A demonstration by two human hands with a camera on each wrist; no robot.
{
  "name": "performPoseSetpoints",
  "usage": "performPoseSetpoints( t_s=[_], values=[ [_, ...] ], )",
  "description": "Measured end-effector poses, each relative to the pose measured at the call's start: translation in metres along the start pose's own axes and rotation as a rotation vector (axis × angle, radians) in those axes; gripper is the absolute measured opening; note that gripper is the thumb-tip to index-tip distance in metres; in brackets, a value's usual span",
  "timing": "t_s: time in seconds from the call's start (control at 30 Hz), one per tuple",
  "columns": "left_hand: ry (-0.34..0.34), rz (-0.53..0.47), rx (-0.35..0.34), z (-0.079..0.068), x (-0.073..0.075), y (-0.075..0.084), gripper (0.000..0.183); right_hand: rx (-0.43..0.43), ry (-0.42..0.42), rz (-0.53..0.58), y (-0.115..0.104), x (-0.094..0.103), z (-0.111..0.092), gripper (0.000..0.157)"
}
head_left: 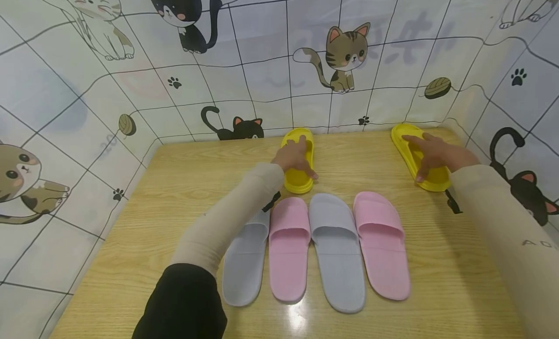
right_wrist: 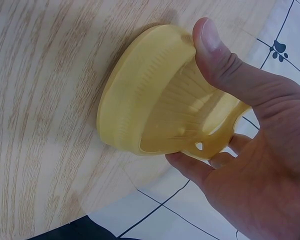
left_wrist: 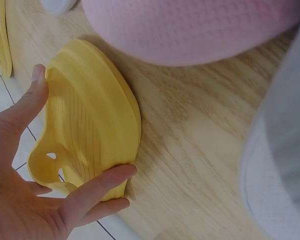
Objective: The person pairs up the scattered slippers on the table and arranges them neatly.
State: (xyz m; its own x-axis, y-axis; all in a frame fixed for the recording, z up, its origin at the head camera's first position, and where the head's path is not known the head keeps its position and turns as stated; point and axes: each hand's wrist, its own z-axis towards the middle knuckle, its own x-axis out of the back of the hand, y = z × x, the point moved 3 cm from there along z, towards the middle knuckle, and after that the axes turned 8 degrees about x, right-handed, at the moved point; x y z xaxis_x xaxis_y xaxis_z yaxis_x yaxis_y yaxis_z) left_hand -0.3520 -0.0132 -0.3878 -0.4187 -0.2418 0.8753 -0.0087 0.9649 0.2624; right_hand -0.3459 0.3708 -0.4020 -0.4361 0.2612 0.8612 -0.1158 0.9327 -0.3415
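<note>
Toward the back of the wooden surface, my left hand (head_left: 291, 157) holds a yellow slipper (head_left: 299, 184) across its sides. The left wrist view shows the thumb at one edge of this slipper (left_wrist: 97, 95) and fingers at the other. Farther right, my right hand (head_left: 434, 152) grips the matching yellow slipper (head_left: 438, 183), which lies at a slant. In the right wrist view, the thumb presses one edge of that slipper (right_wrist: 135, 95) while the fingers hold the opposite side. Small holes show in both yellow slippers.
Nearer me is a row of slippers: grey (head_left: 243, 276), pink (head_left: 289, 276), grey (head_left: 341, 280) and pink (head_left: 388, 268). The left grey one is partly under my left sleeve (head_left: 233, 215). A cat-printed wall covering (head_left: 262, 81) borders the wooden surface (head_left: 196, 169) behind and at the sides.
</note>
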Motion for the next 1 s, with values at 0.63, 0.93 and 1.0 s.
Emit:
performPoseSetpoints(
  t_s=[0.63,0.93,1.0],
  values=[
    [-0.005,0.015,-0.021,0.004,-0.004,0.011,0.121,-0.018,-0.008,0.0,-0.006,0.0,-0.001,0.133],
    [0.02,0.015,-0.041,0.004,-0.007,0.018,0.127,-0.019,-0.012,0.007,-0.007,0.0,-0.004,0.131],
    [0.024,0.022,-0.046,0.005,-0.008,0.02,0.127,-0.016,-0.011,0.007,-0.007,0.0,-0.005,0.131]
  ],
)
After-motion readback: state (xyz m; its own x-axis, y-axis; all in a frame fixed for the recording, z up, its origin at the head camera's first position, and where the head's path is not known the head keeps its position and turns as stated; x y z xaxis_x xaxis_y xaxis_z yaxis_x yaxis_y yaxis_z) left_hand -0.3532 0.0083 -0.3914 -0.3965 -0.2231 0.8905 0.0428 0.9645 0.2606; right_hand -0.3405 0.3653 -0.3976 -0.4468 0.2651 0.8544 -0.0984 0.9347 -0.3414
